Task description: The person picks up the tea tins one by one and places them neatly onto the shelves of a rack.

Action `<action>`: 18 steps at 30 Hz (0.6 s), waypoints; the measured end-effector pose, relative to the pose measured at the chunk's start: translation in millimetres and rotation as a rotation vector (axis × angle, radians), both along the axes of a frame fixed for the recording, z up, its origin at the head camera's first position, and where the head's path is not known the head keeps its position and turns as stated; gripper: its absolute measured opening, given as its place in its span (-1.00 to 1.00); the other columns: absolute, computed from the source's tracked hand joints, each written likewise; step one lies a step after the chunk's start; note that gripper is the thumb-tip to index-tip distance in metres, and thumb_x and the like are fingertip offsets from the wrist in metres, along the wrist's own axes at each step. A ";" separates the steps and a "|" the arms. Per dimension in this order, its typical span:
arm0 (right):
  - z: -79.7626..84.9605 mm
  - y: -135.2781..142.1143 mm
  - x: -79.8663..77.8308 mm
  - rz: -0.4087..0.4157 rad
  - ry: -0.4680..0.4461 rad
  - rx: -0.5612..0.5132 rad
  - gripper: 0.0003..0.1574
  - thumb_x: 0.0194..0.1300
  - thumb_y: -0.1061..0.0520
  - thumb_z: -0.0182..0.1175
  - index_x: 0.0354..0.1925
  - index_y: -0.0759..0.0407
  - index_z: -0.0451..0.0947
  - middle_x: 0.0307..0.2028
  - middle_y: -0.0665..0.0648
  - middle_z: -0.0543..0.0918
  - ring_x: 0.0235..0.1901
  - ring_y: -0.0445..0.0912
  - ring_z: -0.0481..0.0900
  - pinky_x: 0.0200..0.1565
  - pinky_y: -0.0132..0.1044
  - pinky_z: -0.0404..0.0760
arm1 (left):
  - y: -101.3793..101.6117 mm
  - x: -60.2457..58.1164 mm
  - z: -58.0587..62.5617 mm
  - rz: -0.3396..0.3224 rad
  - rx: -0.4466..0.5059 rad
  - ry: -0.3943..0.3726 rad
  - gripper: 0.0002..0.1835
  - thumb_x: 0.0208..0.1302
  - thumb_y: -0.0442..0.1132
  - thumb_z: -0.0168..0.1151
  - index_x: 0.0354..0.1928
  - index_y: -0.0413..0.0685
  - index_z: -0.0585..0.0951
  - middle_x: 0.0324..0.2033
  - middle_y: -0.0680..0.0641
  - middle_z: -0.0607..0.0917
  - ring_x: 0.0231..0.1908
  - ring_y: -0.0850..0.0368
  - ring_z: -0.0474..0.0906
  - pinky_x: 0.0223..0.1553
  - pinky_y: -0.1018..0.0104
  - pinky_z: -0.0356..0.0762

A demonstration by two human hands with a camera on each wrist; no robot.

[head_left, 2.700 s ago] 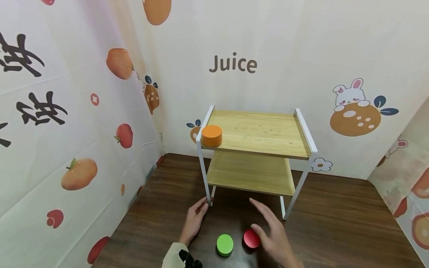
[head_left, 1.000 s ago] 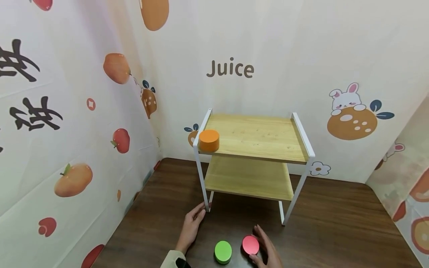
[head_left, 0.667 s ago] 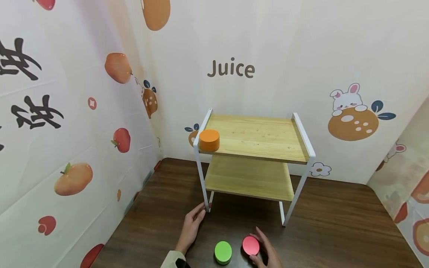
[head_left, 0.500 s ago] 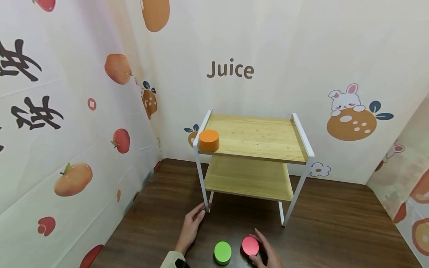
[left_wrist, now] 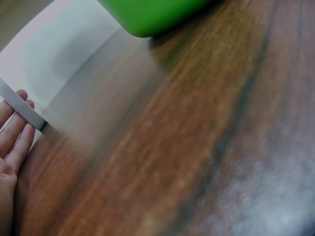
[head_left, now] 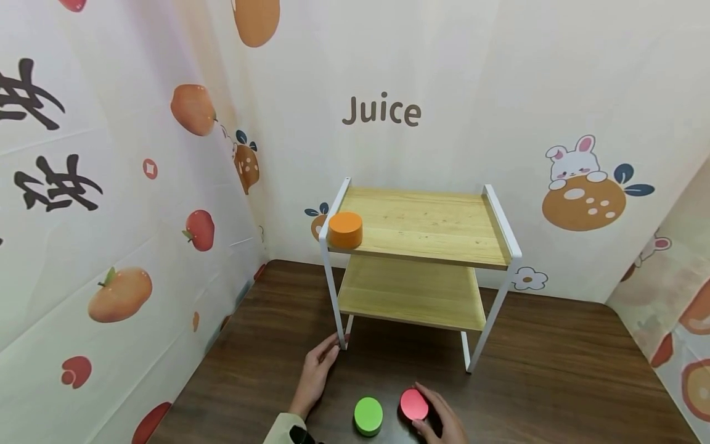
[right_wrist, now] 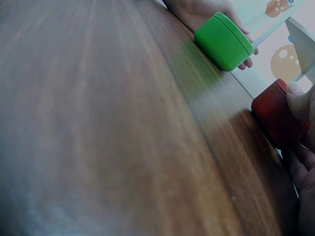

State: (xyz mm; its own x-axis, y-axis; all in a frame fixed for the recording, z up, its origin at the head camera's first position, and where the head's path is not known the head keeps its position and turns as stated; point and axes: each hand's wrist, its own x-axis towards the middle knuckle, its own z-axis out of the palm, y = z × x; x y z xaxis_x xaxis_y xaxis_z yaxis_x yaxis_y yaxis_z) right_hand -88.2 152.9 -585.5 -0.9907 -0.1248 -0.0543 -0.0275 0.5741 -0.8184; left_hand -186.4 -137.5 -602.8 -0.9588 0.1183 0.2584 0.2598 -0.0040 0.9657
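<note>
Head view: right hand, spread earlier, now grasps the red tub in front of the rack; left hand, fingers straight, touches its leg.

Readable text: the dark word "Juice" was printed on the rear backdrop.
It sat upper center of the head view; large black brush-style characters ran down the left backdrop, far left, partly cut off, wording unclear.

A cream, fruit-printed wall covering bears brown "Juice" lettering at twelve o'clock; a dark-brown wood-grain table spreads at six.
</note>
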 end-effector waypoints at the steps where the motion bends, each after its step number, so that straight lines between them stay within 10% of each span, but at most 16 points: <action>1: -0.1 0.0 -0.2 0.002 -0.002 0.000 -0.17 0.15 -0.16 0.37 0.32 0.05 0.39 0.19 0.04 0.53 0.18 0.07 0.48 0.16 0.09 0.44 | -0.3 0.0 -0.2 -0.001 -0.007 0.003 -0.57 0.49 -0.25 0.01 0.28 -0.37 0.43 0.14 -0.31 0.58 0.19 -0.12 0.49 0.12 0.51 0.40; 18: -3.2 -0.6 0.9 -0.036 0.018 -0.009 -0.24 0.13 -0.16 0.38 0.27 -0.03 0.45 0.18 0.00 0.54 0.19 0.03 0.49 0.18 0.09 0.43 | -0.5 0.1 -1.0 -0.002 0.012 -0.019 -0.56 0.48 -0.25 0.02 0.28 -0.37 0.42 0.15 -0.32 0.58 0.21 -0.19 0.47 0.14 0.53 0.37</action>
